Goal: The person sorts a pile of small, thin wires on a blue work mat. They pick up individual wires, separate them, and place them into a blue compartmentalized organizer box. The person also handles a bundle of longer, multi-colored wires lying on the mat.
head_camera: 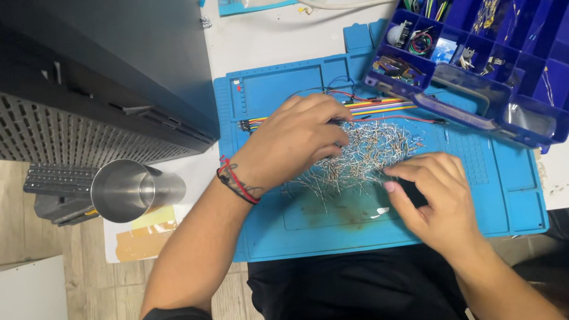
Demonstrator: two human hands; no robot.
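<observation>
Over the blue mat (496, 177), both hands — left hand (296, 140), right hand (433, 196) — curl palm-down, each grip pinching wire pieces (370, 149).

A loose pile of thin metal-legged components (369, 151) lies tangled and spread out. It rests mid-way across the blue work mat (307, 226).

Bright, even overhead light, no hard shadows; only soft, short shadows under the left hand (296, 140) and right hand (433, 196) on the blue mat (505, 191). Small white glare spot on the mat just left of the right hand, more sheen on the steel cup (130, 190) left of the mat and on the clear lids of the blue organizer box (498, 18) at its upper right. Centre sharp, the wire pile (363, 154) slightly smeared; wide-angle bending at the edges, floor below the mat dimmer.
</observation>
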